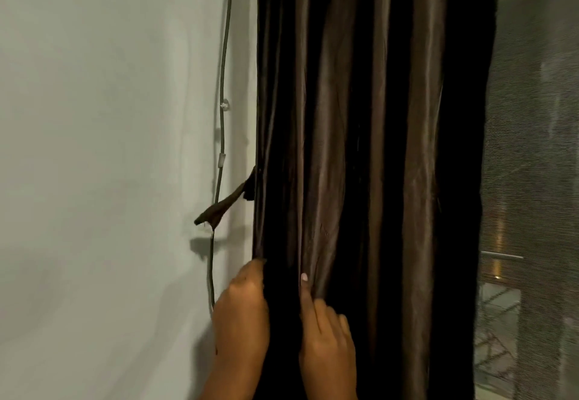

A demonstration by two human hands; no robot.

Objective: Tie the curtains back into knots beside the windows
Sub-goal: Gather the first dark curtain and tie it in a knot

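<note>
A dark brown satin curtain [369, 136] hangs in long folds, gathered beside the window at right. My left hand [242, 315] grips the curtain's left edge, its fingers hidden behind the cloth. My right hand [326, 334] is on the front of the curtain, the index finger pointing up and pressing a fold while the other fingers curl loosely. A brown fabric tieback [219, 208] sticks out from the curtain's left edge toward a small hook on the wall.
A pale wall [103, 149] fills the left side, with a thin grey cable [222, 92] clipped down it close to the curtain. At right, a mesh window screen [529, 180] shows a railing outside.
</note>
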